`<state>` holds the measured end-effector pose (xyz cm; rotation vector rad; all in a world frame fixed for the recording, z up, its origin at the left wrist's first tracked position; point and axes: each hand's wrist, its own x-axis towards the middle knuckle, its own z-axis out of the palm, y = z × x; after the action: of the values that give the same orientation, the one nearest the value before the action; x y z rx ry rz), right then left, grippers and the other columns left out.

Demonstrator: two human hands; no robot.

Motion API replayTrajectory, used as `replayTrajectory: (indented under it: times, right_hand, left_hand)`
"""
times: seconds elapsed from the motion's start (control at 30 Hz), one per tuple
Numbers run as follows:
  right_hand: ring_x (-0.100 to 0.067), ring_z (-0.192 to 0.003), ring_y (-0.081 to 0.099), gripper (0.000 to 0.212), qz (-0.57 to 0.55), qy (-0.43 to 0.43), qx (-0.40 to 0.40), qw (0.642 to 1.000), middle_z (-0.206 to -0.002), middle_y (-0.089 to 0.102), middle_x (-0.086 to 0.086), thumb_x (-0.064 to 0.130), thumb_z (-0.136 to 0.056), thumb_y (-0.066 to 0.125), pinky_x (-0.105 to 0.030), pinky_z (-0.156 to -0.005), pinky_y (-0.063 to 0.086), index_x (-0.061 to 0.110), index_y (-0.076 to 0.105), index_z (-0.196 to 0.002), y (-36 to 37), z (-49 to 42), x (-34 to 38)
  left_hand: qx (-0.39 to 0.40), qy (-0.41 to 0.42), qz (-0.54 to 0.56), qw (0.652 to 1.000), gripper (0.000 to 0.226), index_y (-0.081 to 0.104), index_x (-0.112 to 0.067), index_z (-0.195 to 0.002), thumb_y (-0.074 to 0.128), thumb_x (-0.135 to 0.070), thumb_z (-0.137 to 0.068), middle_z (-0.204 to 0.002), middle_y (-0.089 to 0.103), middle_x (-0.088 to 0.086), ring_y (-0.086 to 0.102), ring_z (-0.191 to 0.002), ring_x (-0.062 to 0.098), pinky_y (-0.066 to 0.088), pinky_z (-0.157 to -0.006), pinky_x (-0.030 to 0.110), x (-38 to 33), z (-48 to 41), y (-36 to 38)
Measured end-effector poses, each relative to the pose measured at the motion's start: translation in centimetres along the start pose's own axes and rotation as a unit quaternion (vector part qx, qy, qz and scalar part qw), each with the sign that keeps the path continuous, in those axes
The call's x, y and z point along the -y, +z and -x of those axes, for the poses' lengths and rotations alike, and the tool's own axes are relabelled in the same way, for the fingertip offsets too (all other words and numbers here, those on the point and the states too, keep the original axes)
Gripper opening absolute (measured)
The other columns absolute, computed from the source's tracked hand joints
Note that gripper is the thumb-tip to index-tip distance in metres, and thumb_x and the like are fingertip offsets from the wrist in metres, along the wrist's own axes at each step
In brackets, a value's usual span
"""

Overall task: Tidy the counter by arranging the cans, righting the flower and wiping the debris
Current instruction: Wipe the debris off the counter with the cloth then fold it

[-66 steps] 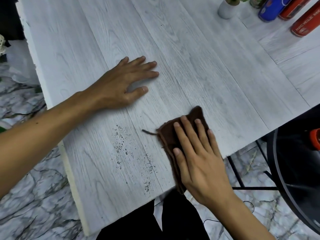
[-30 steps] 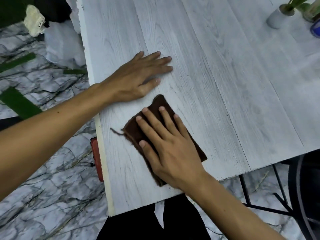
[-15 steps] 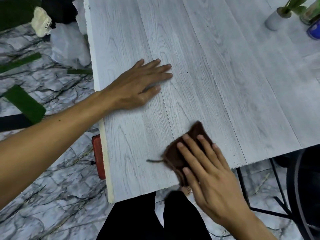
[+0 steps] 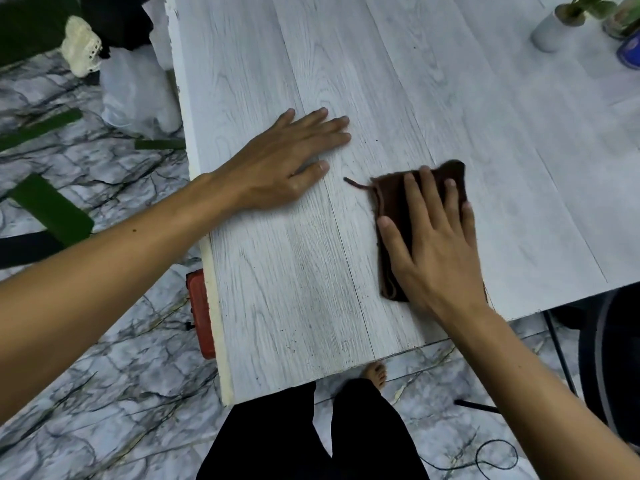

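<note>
— Hands, condition?
— Right hand point(image 4: 440, 251) flat, fingers straight and spread, pressing brown cloth point(image 4: 391, 202) onto worktop point(image 4: 304, 306) near its front edge. Left hand point(image 4: 287, 164) flat, palm down by the left edge, holding nothing.
— Flower pot point(image 4: 550, 29)?
— Standing at far right corner.

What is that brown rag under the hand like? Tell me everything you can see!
The brown rag is a small dark cloth, soft and fuzzy-looking, with a stitched hem along its left edge and a loose thread trailing from its upper left corner. It lies flat on the white wood-grain counter, near the front edge. The right hand presses on it with straight, spread fingers, covering much of it. Nothing else touches it.
</note>
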<state>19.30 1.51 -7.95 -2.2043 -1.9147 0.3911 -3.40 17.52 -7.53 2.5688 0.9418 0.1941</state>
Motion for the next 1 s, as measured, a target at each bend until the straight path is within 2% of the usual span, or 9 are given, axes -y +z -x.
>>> replayTrajectory:
  times: [0.33,0.47,0.67,1.0]
  right_hand:
    - [-0.025,-0.158,0.004,0.062,0.024,-0.168,0.041,0.985,-0.171,0.012,0.007,0.052,-0.107,0.03,-0.049,-0.126,0.009,0.027,0.022,-0.163,1.3,2.1,3.9]
    - [-0.023,-0.158,0.003,0.058,0.025,-0.193,0.046,0.98,-0.171,0.013,0.007,0.047,-0.108,0.034,-0.05,-0.125,0.015,0.027,0.027,-0.162,1.4,5.0,3.2]
    - [-0.02,-0.158,0.002,0.06,0.019,-0.147,0.043,0.988,-0.171,0.012,0.007,0.044,-0.106,0.036,-0.049,-0.126,0.015,0.025,0.026,-0.162,0.3,7.8,0.0]
    - [-0.017,-0.157,-0.012,0.068,0.026,0.033,0.006,0.999,-0.172,-0.004,0.009,0.061,-0.106,0.017,-0.045,-0.127,-0.001,0.028,0.007,-0.165,-2.1,7.4,-7.8]
  left_hand:
    - [-0.001,0.012,0.013,1.0,0.052,0.03,-0.027,-0.161,0.039,-0.031,-0.11,-0.171,0.017,-0.011,0.004,-0.158,0.01,0.003,-0.128,0.048,-0.7,-1.8,0.1]
    - [0.005,0.025,0.017,1.0,0.053,0.029,-0.027,-0.161,0.038,-0.033,-0.109,-0.171,0.016,-0.01,0.003,-0.158,0.01,0.002,-0.128,0.047,-1.7,-2.4,0.7]
    - [0.014,0.04,0.022,0.999,0.056,0.026,-0.029,-0.162,0.035,-0.04,-0.107,-0.171,0.013,-0.013,0.0,-0.158,0.006,0.001,-0.128,0.046,-3.4,-3.5,1.6]
    - [0.025,0.067,-0.028,0.997,0.064,0.023,-0.031,-0.162,0.035,-0.054,-0.104,-0.172,0.011,-0.012,0.0,-0.158,0.009,0.003,-0.128,0.05,-5.7,-6.9,2.9]
